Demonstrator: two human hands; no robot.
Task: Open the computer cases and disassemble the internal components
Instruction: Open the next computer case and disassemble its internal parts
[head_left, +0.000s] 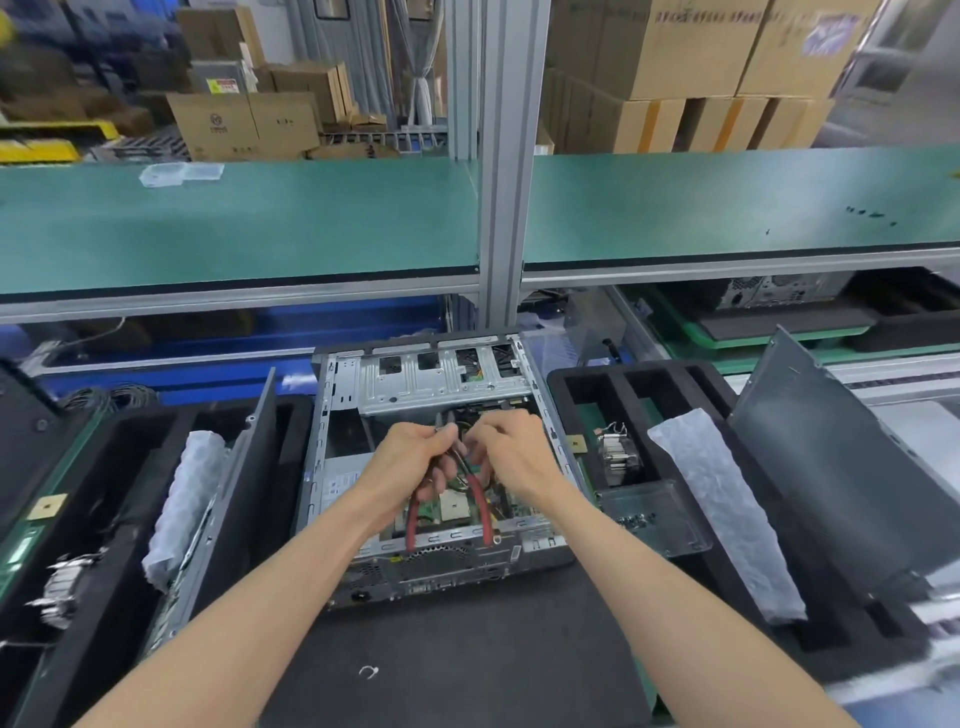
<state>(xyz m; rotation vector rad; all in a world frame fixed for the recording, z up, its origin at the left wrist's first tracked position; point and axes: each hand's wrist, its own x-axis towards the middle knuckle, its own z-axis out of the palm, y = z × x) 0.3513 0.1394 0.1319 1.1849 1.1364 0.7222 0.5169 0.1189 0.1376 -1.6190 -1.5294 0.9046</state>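
Left hand (415, 457) was gripping red-handled cutters (470, 493), right hand (506, 452) pinching a bundle of wires (464, 434) right at the tip, both over the open computer case (332, 467) mid-tabletop. Motherboard (452, 506) sat right underneath, so I figure a slip could nick it, or snip the wrong wire.

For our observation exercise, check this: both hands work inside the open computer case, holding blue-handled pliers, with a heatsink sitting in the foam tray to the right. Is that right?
Not quite. The head view shows the pliers have red handles, not blue. The rest holds: the left hand and right hand work inside the open computer case, and a heatsink sits in the foam tray to the right.
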